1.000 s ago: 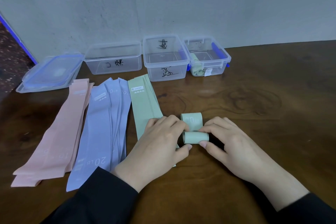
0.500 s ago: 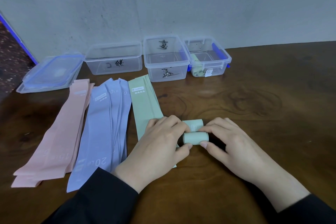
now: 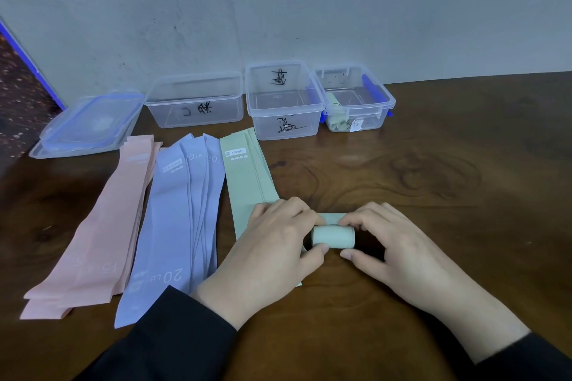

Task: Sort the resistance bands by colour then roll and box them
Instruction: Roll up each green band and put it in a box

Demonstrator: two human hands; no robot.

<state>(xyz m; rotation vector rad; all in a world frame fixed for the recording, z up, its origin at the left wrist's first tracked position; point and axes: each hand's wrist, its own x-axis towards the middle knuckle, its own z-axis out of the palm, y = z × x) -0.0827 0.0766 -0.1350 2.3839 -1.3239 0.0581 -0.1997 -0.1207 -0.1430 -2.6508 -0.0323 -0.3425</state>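
A green band roll (image 3: 333,236) lies on the wooden table (image 3: 433,195) in front of me, with only a short flat tail left beyond it. My left hand (image 3: 272,244) pinches its left end between thumb and fingers. My right hand (image 3: 393,244) pinches its right end the same way. Flat green bands (image 3: 247,176) lie stacked just left of the roll, partly under my left hand. Purple bands (image 3: 182,216) and pink bands (image 3: 102,226) lie in their own piles further left.
Three clear plastic boxes stand by the wall: a wide one (image 3: 195,100), a tall one (image 3: 283,99), and a right box (image 3: 356,99) holding rolled green bands. Stacked lids (image 3: 89,124) rest at the back left, near the table's left edge.
The roll has turned away from me and grown thicker. The flat green tail beyond it has shortened to a thin strip. Both hands stayed at the roll's ends.
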